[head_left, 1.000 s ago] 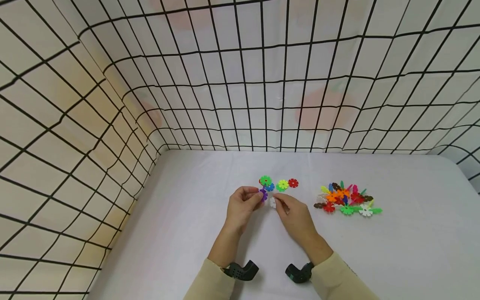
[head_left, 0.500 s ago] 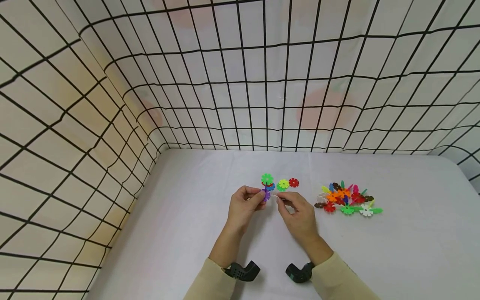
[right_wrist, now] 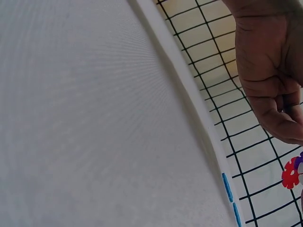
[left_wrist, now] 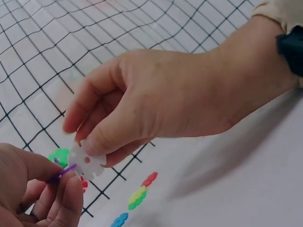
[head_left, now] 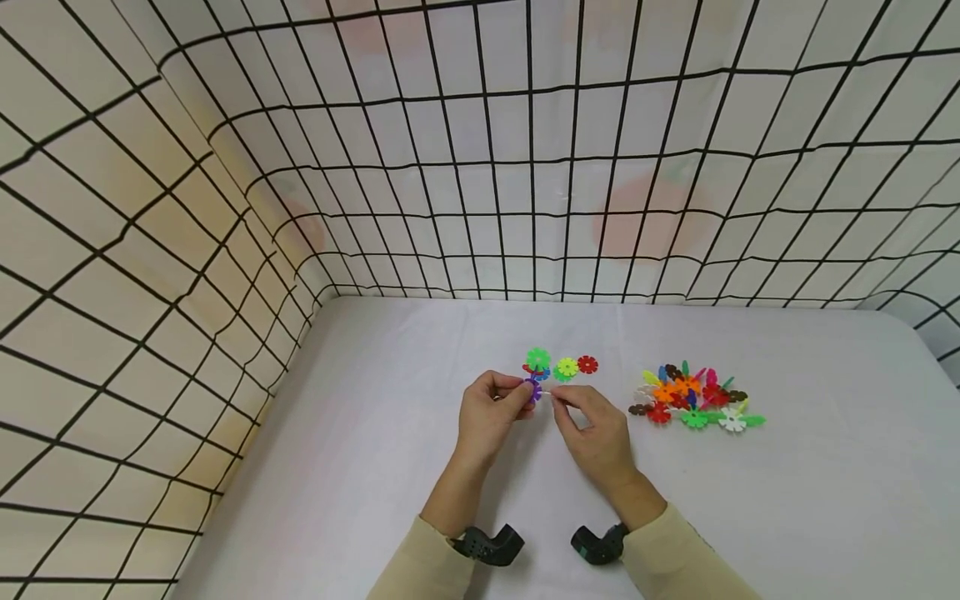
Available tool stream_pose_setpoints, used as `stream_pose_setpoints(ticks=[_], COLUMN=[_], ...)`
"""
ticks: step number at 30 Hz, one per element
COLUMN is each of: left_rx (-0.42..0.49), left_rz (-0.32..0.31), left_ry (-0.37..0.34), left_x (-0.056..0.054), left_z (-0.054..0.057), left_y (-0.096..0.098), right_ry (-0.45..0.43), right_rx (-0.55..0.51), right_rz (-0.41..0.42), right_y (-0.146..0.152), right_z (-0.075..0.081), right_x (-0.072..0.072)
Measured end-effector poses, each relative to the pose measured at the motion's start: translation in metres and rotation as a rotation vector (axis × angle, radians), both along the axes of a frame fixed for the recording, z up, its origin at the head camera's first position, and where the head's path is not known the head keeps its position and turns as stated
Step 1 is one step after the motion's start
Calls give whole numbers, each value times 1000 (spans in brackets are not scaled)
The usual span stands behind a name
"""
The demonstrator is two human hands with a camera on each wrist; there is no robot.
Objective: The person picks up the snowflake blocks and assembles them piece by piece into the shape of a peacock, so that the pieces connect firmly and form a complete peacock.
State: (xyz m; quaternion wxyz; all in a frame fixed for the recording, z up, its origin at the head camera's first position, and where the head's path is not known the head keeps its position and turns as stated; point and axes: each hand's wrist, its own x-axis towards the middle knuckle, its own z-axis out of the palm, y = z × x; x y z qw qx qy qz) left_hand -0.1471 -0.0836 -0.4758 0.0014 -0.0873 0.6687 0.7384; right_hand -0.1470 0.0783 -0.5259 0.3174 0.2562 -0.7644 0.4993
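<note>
My left hand (head_left: 487,417) pinches a purple snowflake disc (head_left: 536,390) between thumb and fingers. A green disc (head_left: 537,359) stands above it, and a red disc (right_wrist: 289,175) joins the same small cluster. From the other side my right hand (head_left: 596,429) pinches a white snowflake disc (left_wrist: 87,163) by its rim. In the left wrist view the white disc meets the purple one at an angle, edge to edge; how deep the slots sit in each other I cannot tell. Fingers hide part of the purple disc.
Just behind the hands lie a blue disc (head_left: 543,374), a yellow disc (head_left: 567,367) overlapping a green one, and a red disc (head_left: 588,364). To the right is a pile of mixed snowflake discs (head_left: 682,396). Black grid netting (head_left: 480,192) encloses the white table (head_left: 360,433).
The white disc has risen from below the purple one, turned edge-on in my right hand, and now meets it. My left hand has shifted slightly right with its cluster.
</note>
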Motion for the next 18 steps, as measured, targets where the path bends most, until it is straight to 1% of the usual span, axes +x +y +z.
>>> stream_pose_setpoints(ticks=[3, 5, 7, 11, 13, 15, 16, 18], left_rx=[-24, -20, 10, 102, 119, 102, 71, -29], left_rz=[-16, -29, -45, -66, -63, -54, -50, -42], left_ry=[7, 5, 0, -29, -35, -27, -19, -1], left_x=[1, 1, 1, 0, 0, 0, 0, 0], left_z=[2, 3, 3, 2, 1, 0, -1, -2], left_y=[1, 1, 1, 1, 1, 1, 1, 2], right_ry=[72, 101, 117, 137, 128, 103, 85, 64], right_rx=[27, 25, 19, 2, 1, 30, 50, 102], right_rz=[-16, -24, -32, -34, -21, -14, -15, -33], right_y=[0, 0, -1, -3, -3, -3, -3, -3], right_z=[2, 3, 4, 5, 4, 4, 3, 3], right_x=[0, 1, 1, 2, 2, 2, 2, 2])
